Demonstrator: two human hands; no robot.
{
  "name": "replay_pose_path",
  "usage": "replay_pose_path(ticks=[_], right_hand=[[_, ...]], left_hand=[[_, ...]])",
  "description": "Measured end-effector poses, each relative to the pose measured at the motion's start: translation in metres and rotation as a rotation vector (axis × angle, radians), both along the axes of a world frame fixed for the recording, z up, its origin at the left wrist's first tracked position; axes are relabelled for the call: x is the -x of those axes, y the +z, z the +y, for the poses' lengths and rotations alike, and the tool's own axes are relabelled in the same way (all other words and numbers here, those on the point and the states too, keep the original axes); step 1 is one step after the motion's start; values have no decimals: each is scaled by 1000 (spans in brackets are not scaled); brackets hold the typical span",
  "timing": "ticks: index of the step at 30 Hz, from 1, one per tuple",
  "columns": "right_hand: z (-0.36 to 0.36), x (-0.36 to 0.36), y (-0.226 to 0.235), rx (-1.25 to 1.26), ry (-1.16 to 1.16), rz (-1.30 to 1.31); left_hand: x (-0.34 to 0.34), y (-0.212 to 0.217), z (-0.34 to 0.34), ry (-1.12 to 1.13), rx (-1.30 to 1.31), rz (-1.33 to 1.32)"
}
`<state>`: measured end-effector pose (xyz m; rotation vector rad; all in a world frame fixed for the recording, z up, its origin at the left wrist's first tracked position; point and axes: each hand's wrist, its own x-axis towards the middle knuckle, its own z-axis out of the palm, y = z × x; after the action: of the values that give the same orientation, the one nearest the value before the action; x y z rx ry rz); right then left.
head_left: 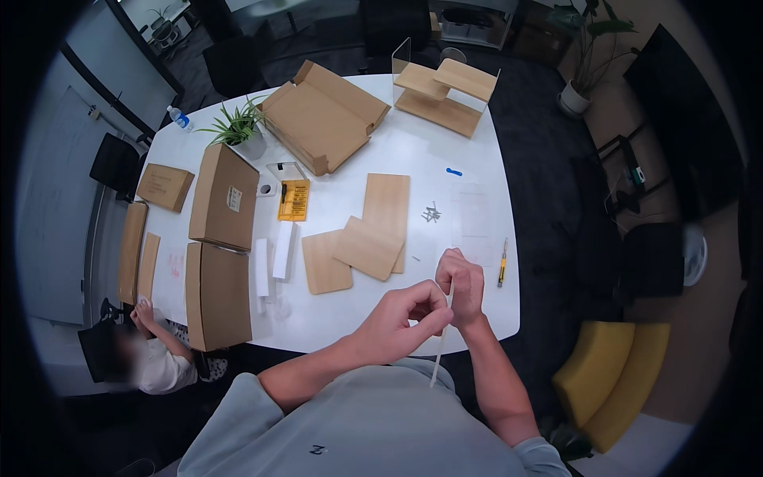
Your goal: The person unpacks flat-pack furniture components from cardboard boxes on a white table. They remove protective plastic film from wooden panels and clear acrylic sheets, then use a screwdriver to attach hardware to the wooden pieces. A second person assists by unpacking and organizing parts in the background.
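Close to my body, above the table's near edge, both hands are closed around a thin pale strip (438, 359). My left hand (401, 319) pinches it between thumb and fingers. My right hand (463, 285) is curled just above and to the right, closed on its upper part. The strip's lower end hangs down in front of my shirt; its upper end is hidden by my fingers. Beyond my hands lie a long wooden board (387, 193) and two smaller boards (369, 247) (326, 269), partly overlapping. A small pile of screws (430, 211) lies to their right.
A yellow-handled screwdriver (502, 264), a blue piece (454, 172) and a faint flat sheet (474, 219) lie right. Leftward are a yellow tool case (294, 199), white blocks (284, 249) and cardboard boxes (221, 298). A small shelf (449, 91) stands far. Another person (163, 358) sits left.
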<state>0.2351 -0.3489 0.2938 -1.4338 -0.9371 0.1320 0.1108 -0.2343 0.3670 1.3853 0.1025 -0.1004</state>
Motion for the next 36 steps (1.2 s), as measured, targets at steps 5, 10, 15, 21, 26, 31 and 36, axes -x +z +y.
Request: replay_pose_path(ticks=[5,10,15,21,26,31,36], right_hand=[[5,6,3,-20,172,50],[2,6,3,34,217,79],[1,12,7,146,141,203],[1,12,4,161,133,215],[0,11,3,184,123,220],[0,11,1,194,141,236],[0,11,3,174,149,214]], left_hand=[[6,6,3,-13,133,13],[8,4,8,-22,86,-48],[7,4,6,71,60,-61],[8,4,14,-20,16,-22],[10,1,14,-64,69,7],[9,-3,11,-25,146,38],[7,1,13,2,117,20]])
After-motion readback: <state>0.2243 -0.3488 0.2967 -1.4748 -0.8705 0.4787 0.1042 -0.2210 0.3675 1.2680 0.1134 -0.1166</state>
